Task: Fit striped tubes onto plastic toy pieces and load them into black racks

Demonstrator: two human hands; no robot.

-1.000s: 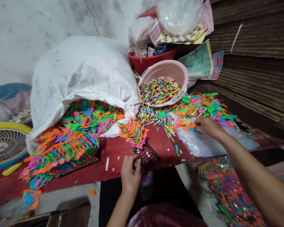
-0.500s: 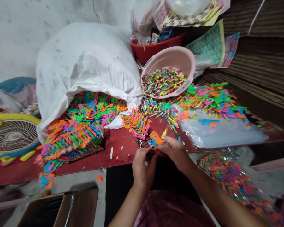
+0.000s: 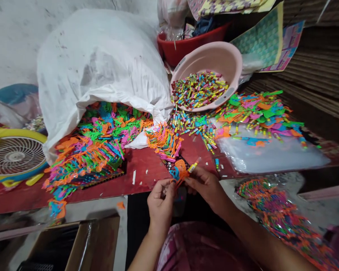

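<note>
Close together at the table's front edge, both hands work on small plastic pieces. My left hand [image 3: 160,203] pinches the lower end of an orange plastic piece with a lattice head, shaped like a tiny fly swatter [image 3: 180,165]. A blue plastic piece [image 3: 174,173] lies against its left side. In my right hand [image 3: 209,188], closed at thumb and fingers, is a small yellow-labelled tube [image 3: 192,167] with a clear tip, beside the orange piece. Just beyond the hands lies a row of mostly orange and pink plastic pieces [image 3: 165,142]. Some fingertips are hidden.
A white sack [image 3: 101,56] spills colourful plastic pieces [image 3: 87,158] onto the red table [image 3: 144,171]. Behind stands a pink basin [image 3: 211,56] of small tubes. Clear plastic bags [image 3: 271,158] lie right under more pieces. A yellow-rimmed fan [image 3: 15,156] stands left; an open carton [image 3: 93,241] sits below.
The view has shifted slightly, so the table scene sits higher. My left hand has moved a little left and lower. The tube in my right hand leans more to the side.
</note>
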